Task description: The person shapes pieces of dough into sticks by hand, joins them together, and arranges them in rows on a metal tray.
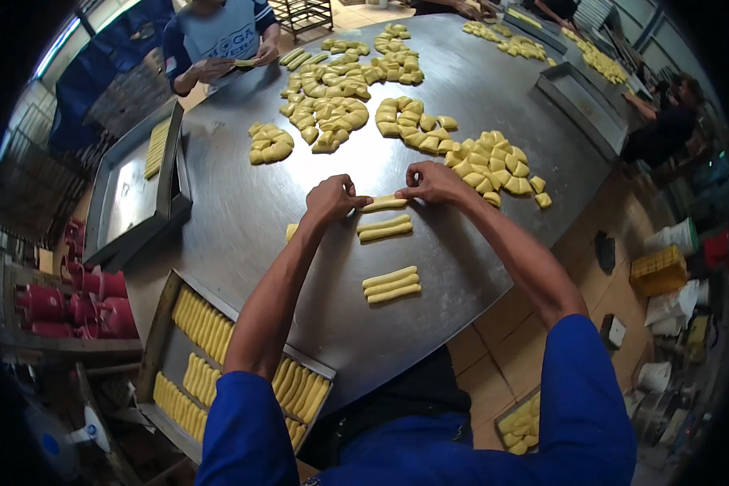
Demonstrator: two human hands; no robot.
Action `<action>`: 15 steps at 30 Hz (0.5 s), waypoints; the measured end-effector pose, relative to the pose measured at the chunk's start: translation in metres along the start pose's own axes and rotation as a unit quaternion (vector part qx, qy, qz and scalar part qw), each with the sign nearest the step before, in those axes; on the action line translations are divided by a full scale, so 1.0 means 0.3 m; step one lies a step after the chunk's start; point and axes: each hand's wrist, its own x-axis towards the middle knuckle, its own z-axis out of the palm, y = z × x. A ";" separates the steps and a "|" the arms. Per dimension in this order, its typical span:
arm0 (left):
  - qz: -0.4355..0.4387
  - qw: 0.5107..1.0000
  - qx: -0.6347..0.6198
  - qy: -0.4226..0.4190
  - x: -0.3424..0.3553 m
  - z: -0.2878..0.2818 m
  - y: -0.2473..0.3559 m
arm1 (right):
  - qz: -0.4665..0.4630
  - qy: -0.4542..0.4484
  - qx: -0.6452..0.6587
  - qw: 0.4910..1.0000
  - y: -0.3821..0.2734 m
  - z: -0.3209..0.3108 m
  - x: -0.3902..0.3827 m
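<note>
On the steel table (300, 316), my left hand (334, 197) and my right hand (428, 185) pinch opposite ends of a pale yellow dough strip (383, 202). Just below it lie two dough strips (385, 228) side by side, and closer to me is a group of three (391, 283). Beyond my hands are piles of cut dough pieces (490, 162). At the lower left, a tray (164, 340) holds rows of dough strips, partly hidden behind my left forearm.
A co-worker (215, 44) handles dough at the upper left, another person (664, 121) works at the right. Metal trays stand at left (176, 166) and right (579, 101). Pink cylinders (113, 316) sit at left; crates (656, 267) and buckets line the floor at right.
</note>
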 end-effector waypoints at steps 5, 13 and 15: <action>0.029 0.998 -0.060 0.010 -0.020 0.015 -0.025 | -0.023 -0.028 0.004 0.999 0.027 -0.009 0.031; 0.007 0.997 0.039 -0.072 0.016 -0.033 0.063 | -0.033 -0.040 -0.043 0.998 -0.048 0.000 0.051; 0.003 0.999 0.030 -0.042 0.026 -0.022 0.027 | -0.005 -0.067 -0.043 0.997 -0.058 -0.032 0.062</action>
